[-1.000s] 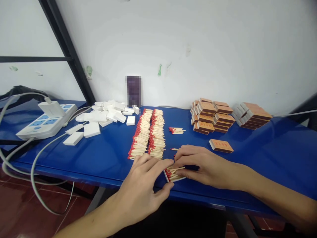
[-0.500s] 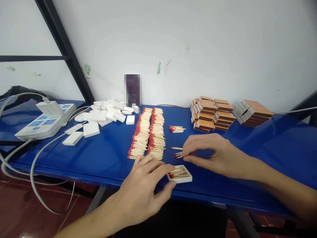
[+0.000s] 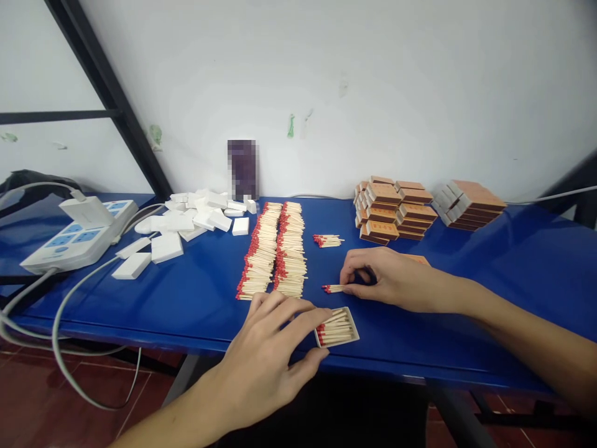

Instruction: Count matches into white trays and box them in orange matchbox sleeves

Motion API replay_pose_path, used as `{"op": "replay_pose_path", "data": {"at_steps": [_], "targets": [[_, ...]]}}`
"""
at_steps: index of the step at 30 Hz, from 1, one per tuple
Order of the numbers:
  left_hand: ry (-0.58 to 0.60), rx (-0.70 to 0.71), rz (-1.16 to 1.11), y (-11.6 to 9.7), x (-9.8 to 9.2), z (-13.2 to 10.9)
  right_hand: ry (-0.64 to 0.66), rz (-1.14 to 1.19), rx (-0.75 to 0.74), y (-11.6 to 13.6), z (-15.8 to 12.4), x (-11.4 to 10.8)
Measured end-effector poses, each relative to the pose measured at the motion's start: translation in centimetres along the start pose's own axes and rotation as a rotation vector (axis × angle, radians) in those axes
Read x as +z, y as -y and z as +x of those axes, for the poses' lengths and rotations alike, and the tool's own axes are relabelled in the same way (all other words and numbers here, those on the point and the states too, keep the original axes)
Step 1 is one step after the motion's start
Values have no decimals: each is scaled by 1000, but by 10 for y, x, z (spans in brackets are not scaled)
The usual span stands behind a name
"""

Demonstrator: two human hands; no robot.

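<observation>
Some matches [image 3: 332,289] between right fingers [image 3: 361,292]

At the left of the table [image 3: 200,280], a charger [image 3: 91,213] sat in a power strip [image 3: 60,251], with a heap of boxes [image 3: 180,221] to their right. Two rows of matches [image 3: 261,252] ran from far to near mid-table, a separate pile [image 3: 331,241] to their right. Farther right, by the wall [image 3: 396,93], stood a stack of matchboxes [image 3: 382,196], then a second stack [image 3: 480,202]. Near the front edge, a tray [image 3: 340,343] held matches, the left hand [image 3: 277,345] at its left end, the right hand [image 3: 396,280] beyond it with loose matches [image 3: 330,289] between its fingers.
</observation>
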State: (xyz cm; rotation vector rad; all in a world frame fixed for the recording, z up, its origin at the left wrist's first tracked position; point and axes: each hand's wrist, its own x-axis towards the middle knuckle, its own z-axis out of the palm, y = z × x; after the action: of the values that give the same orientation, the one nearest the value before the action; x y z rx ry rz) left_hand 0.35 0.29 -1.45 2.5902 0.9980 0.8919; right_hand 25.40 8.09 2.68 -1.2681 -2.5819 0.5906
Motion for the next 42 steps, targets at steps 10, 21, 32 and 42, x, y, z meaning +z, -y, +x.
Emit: {"op": "replay_pose_path", "data": {"at_steps": [10, 21, 32, 42], "targets": [[-41, -13, 15, -2, 1, 0, 18, 1, -44, -7, 1, 6], [-49, -46, 17, -2, 2, 1, 81, 153, -213, 29, -12, 9], [-5, -31, 29, -2, 1, 3, -320, -120, -48, 5, 6, 13], [55, 47, 123, -2, -5, 0, -190, -138, -134, -4, 15, 22]]}}
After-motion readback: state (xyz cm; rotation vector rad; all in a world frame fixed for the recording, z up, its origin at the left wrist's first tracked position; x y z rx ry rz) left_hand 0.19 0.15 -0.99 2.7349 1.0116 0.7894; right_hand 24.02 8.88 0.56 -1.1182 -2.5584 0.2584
